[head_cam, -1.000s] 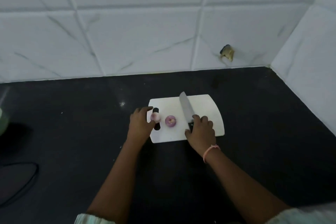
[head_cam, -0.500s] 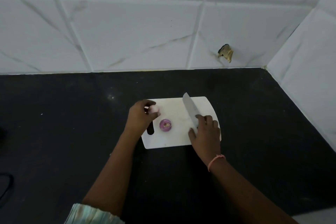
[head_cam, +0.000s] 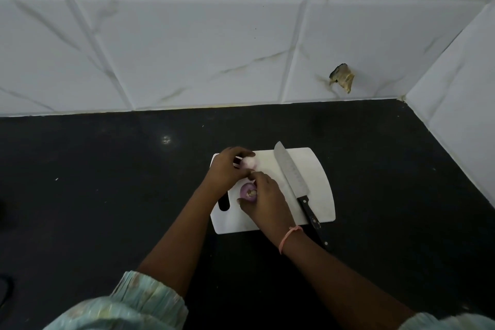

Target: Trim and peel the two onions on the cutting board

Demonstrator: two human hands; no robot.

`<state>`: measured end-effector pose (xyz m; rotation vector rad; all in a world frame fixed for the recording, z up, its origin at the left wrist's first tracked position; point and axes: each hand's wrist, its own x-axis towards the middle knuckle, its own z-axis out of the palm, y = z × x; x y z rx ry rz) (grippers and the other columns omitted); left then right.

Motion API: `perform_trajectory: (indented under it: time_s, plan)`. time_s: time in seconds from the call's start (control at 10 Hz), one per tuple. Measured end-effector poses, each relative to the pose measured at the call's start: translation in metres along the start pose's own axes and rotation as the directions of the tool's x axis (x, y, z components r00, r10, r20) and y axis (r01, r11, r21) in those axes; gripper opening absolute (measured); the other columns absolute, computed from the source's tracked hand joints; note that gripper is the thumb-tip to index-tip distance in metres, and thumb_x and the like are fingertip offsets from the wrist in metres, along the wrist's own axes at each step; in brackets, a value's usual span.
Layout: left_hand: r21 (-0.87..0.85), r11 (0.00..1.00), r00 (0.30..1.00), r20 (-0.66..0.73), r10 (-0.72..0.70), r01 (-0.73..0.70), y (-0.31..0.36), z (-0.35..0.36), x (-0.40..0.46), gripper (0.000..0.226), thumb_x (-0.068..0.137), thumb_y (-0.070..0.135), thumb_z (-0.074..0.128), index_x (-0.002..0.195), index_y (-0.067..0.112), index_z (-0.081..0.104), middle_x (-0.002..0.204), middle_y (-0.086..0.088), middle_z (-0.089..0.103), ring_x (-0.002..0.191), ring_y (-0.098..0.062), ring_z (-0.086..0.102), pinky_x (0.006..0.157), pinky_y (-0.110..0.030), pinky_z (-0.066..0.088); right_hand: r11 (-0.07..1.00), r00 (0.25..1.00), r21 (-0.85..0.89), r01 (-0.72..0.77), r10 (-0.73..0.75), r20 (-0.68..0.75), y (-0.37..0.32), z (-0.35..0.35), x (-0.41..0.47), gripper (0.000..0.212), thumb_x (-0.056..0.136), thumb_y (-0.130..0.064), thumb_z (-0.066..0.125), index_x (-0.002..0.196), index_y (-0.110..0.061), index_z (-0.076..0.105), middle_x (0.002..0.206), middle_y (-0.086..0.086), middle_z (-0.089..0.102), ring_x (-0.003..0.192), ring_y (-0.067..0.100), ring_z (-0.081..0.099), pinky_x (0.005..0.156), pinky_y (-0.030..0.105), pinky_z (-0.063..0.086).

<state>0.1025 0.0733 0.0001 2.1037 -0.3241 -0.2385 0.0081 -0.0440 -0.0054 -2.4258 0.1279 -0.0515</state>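
White board (head_cam: 318,182), seemingly purple onion (head_cam: 247,191)

single head view, high above the counter (head_cam: 107,195), facing forward and down, walls beyond

We note a black countertop (head_cam: 107,195) filling the lower half of the frame, with a small pale speck (head_cam: 166,139) left of centre. Behind it, across the top, we see white marble-veined wall tiles (head_cam: 187,48); a second tiled wall (head_cam: 460,104) meets them at the right, forming a corner. A chipped brownish hole (head_cam: 342,77) breaks one tile at upper right. A dark object (head_cam: 4,292), too cropped to identify, sits at the lower left edge
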Motion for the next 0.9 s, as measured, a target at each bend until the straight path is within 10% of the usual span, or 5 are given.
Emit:
perform_trajectory:
  time_s: [0.3, 0.5, 0.9]
  plan:
    - [-0.125, 0.990, 0.998, 0.020, -0.059, 0.061, 0.001, -0.004, 0.000, 0.025, 0.096, 0.024, 0.063, 0.120, 0.021, 0.069, 0.117, 0.005, 0.068, 0.103, -0.009, 0.062, 0.080, -0.013, 0.045, 1.000, 0.995, 0.011, 0.011, -0.009, -0.102, 0.005, -0.018, -0.002, 0.047, 0.082, -0.043, 0.070, 0.119, -0.018, 0.055, 0.118, 0.001, 0.052, 0.110, 0.016, 0.049, 0.087, 0.028, 0.045]
    - [-0.249, 0.956, 0.986, 0.110, -0.129, 0.153, 0.003, -0.006, -0.002, 0.029, 0.092, 0.023, 0.069, 0.121, 0.020, 0.069, 0.120, 0.004, 0.067, 0.107, -0.013, 0.064, 0.093, -0.030, 0.054, 0.888, 0.968, -0.392, -0.241, 0.190, -0.164, 0.034, -0.053, 0.005, 0.038, 0.088, -0.035, 0.059, 0.124, -0.024, 0.050, 0.123, 0.005, 0.047, 0.112, 0.027, 0.044, 0.088, 0.041, 0.043]
    - [-0.245, 0.932, 0.963, 0.097, -0.250, 0.267, 0.013, -0.008, -0.003, 0.027, 0.097, 0.039, 0.059, 0.116, 0.023, 0.069, 0.116, -0.001, 0.068, 0.104, -0.016, 0.063, 0.082, -0.026, 0.052, 0.946, 0.982, -0.271, -0.176, 0.151, -0.113, 0.031, -0.052, 0.005, 0.037, 0.091, -0.032, 0.058, 0.126, -0.021, 0.051, 0.125, 0.007, 0.044, 0.114, 0.027, 0.043, 0.091, 0.040, 0.046]
